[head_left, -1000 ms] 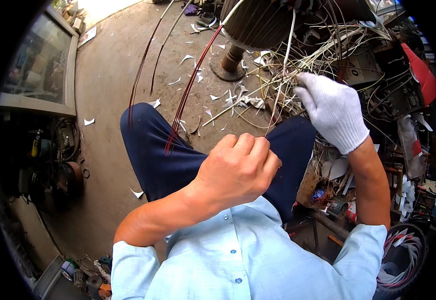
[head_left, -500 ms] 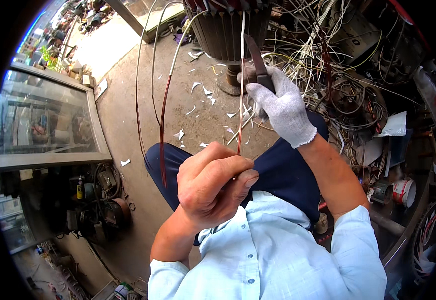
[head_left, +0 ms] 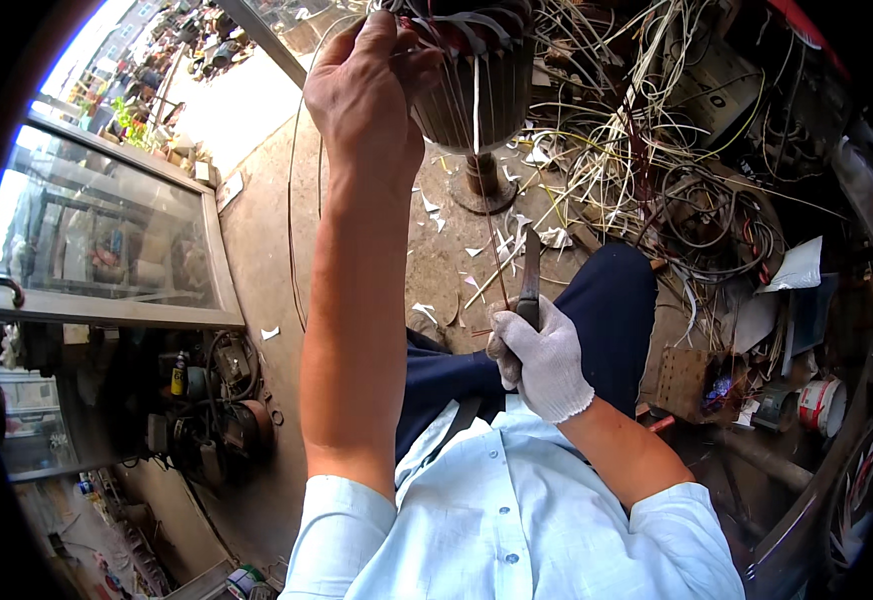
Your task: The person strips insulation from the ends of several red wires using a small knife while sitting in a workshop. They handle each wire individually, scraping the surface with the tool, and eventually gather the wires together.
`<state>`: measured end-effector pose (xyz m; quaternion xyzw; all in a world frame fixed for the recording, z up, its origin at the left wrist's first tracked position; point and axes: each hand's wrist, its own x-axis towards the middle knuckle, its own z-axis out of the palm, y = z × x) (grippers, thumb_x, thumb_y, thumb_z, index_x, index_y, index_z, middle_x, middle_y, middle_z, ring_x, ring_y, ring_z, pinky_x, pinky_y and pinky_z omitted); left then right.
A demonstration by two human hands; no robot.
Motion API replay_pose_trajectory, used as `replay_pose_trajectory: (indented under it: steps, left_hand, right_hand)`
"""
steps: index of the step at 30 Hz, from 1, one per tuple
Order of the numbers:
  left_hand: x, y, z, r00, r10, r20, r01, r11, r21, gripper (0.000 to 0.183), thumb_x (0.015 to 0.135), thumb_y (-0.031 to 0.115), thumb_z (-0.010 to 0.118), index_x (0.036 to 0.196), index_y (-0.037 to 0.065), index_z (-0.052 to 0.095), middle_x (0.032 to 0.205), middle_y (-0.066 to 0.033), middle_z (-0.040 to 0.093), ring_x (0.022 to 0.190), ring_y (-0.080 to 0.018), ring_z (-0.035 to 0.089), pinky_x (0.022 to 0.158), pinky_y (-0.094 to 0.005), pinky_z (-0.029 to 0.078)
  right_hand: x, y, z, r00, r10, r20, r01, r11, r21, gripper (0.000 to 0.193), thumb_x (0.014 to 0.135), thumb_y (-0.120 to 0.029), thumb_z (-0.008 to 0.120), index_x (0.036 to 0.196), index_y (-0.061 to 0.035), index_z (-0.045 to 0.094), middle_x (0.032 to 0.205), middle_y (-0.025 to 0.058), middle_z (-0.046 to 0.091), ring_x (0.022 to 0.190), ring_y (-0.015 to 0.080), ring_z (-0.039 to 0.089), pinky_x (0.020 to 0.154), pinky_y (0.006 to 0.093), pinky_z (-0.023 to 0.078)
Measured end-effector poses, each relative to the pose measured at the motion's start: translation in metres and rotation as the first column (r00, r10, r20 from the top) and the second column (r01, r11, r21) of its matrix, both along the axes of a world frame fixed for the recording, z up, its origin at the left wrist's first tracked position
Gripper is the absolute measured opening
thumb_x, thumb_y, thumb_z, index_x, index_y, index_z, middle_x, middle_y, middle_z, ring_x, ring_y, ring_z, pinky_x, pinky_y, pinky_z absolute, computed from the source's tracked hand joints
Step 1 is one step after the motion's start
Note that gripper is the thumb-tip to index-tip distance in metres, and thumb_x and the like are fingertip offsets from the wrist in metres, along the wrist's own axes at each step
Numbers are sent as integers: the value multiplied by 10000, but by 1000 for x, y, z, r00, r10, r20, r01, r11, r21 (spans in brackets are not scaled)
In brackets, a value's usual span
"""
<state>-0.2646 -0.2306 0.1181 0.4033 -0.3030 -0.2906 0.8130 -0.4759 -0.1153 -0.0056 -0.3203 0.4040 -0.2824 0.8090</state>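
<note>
A slotted metal motor rotor (head_left: 467,105) stands upright on its shaft (head_left: 484,180), with dark red windings and white strips around its top. My bare left hand (head_left: 367,90) reaches up to the upper left of the rotor, its fingers curled closed; what they pinch is hidden. Low in front of the rotor, my right hand (head_left: 542,360), in a whitish knit glove, grips a knife (head_left: 531,275) with its blade pointing up. A thin reddish-brown wire (head_left: 490,225) runs from the rotor's top down to the gloved fingers. One white sleeve (head_left: 477,105) hangs down the rotor's side.
White scraps (head_left: 432,210) litter the concrete floor. A tangle of pale wires (head_left: 597,130) and coiled cable (head_left: 712,210) fills the right side. At left stands a glass-paned metal frame (head_left: 117,220), with machine parts (head_left: 222,420) below it. My knees flank the work.
My left hand has gone from low near my lap up to the rotor's top. My right hand has come down and closer to me, still holding the knife.
</note>
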Motion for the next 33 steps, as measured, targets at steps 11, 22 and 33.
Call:
replay_pose_trajectory:
  steps: [11,22,33]
  left_hand:
    - [-33,95,-125,937,-325,-127,349,878,328,398,1027,184,674,1352,-25,579,833,-61,697,712,-136,670,648,-270,556]
    - [-32,189,-108,813,-582,-20,573,805,-151,366,991,187,643,1230,-88,684,1239,-236,684,1238,-279,628,1048,-385,482]
    - [-53,203,-121,937,-282,205,254,955,155,295,1075,269,592,1017,1,702,992,-117,707,818,-179,680,708,-290,531]
  right_hand:
    - [5,-4,13,988,147,-49,-149,987,-57,213,1004,-181,665,1130,-16,616,743,36,642,494,58,523,435,223,411]
    - [6,-30,7,939,-187,-290,-136,570,-810,197,1054,-120,598,1185,13,660,883,40,671,767,85,617,711,263,527]
    - [51,-106,31,861,-375,-343,-436,-198,-878,217,925,-190,738,1102,-64,727,879,169,734,758,329,733,651,409,576]
